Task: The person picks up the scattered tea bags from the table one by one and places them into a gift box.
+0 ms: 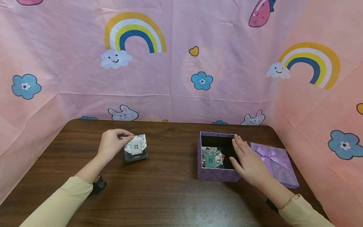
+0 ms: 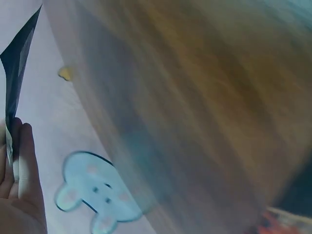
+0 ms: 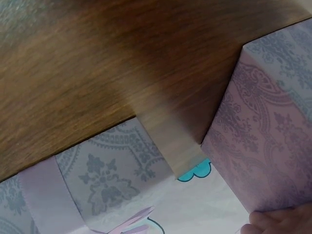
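Observation:
My left hand pinches the top corner of a tea sachet between thumb and fingers, at the left of the table. The sachet has a pale patterned top, a white label and a dark lower part; in the left wrist view the sachet appears edge-on beside the fingers. My right hand lies with straight fingers against the right wall of an open purple box. Inside the box, a green-labelled tea sachet stands at the left, with reddish packets partly hidden behind it.
The purple box lid, with a ribbon bow, lies right of the box, partly behind my right forearm. Brown wooden table stretches between the sachet and the box. A printed pink cloth hangs behind and along both sides.

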Demonstrator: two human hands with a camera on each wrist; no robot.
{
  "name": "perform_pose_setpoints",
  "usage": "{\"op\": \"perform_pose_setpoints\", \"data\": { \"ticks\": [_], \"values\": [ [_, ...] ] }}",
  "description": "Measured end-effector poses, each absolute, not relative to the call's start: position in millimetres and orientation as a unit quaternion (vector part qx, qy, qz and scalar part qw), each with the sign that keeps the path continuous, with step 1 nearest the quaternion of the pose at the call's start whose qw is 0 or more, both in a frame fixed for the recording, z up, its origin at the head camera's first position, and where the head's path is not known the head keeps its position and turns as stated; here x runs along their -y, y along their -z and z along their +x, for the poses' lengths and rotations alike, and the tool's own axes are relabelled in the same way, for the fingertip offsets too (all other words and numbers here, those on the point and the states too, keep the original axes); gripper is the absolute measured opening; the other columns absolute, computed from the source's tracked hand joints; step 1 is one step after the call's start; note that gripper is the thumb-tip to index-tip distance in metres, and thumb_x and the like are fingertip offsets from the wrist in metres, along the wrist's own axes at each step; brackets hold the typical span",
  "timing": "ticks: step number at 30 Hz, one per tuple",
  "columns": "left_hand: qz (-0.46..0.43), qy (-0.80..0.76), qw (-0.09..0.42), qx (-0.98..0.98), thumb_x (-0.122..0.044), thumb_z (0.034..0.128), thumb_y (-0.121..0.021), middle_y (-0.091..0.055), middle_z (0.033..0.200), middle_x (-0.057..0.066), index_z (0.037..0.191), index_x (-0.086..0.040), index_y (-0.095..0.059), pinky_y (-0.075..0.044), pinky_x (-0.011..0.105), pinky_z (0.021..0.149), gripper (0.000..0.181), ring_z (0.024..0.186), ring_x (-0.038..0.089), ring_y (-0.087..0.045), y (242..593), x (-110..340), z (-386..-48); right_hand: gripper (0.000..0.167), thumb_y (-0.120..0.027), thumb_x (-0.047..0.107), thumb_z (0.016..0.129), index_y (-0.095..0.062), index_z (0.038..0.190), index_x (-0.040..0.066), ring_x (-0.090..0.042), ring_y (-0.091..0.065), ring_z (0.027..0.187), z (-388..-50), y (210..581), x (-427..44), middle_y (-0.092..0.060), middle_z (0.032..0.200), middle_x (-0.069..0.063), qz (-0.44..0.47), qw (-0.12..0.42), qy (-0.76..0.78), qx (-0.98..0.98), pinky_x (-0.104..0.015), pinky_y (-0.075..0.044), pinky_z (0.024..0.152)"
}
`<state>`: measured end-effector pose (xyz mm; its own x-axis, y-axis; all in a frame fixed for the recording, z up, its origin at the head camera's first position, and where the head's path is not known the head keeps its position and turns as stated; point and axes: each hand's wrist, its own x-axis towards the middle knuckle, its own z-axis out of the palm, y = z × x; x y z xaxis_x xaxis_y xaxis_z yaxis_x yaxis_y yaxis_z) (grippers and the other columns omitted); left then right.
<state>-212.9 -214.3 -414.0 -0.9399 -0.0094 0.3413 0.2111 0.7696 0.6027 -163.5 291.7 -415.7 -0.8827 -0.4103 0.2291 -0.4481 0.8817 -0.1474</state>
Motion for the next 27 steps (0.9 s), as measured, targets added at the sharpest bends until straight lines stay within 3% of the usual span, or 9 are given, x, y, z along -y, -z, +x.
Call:
{"op": "perform_pose_setpoints", "data": {
  "ticks": [12, 21, 27],
  "values": [
    [-0.088, 0.371, 0.151, 0.912, -0.013, 0.0958, -0.080, -0.082, 0.097, 0.015, 0.098, -0.007, -0.085, -0.057, 0.030, 0.069, 0.008, 0.085, 0.031, -0.077, 387, 161, -223, 0.070, -0.060, 0.029, 0.106, -0.036, 0.162, -0.005, -0.041, -0.032, 0.160, -162, 414, -291, -0.027, 0.174, -0.023, 0.226, 0.107, -0.092, 0.964, -0.060, -0.034, 0.126],
    [-0.119, 0.408, 0.158, 0.891, -0.012, 0.0941, -0.082, -0.083, 0.101, 0.014, 0.096, -0.008, -0.086, -0.055, 0.030, 0.072, 0.006, 0.085, 0.027, -0.075, 366, 115, -228, 0.070, -0.059, 0.029, 0.106, -0.035, 0.162, -0.005, -0.041, -0.032, 0.160, -162, 414, -290, -0.026, 0.174, -0.023, 0.228, 0.107, -0.096, 0.963, -0.060, -0.034, 0.126],
    [-0.159, 0.426, 0.169, 0.874, -0.011, 0.0944, -0.082, -0.083, 0.095, 0.011, 0.097, -0.008, -0.086, -0.053, 0.028, 0.071, 0.005, 0.080, 0.023, -0.072, 354, 86, -230, 0.070, -0.060, 0.027, 0.105, -0.035, 0.162, -0.006, -0.042, -0.033, 0.159, -162, 415, -290, -0.027, 0.174, -0.023, 0.228, 0.109, -0.097, 0.963, -0.060, -0.035, 0.125]
  ]
}}
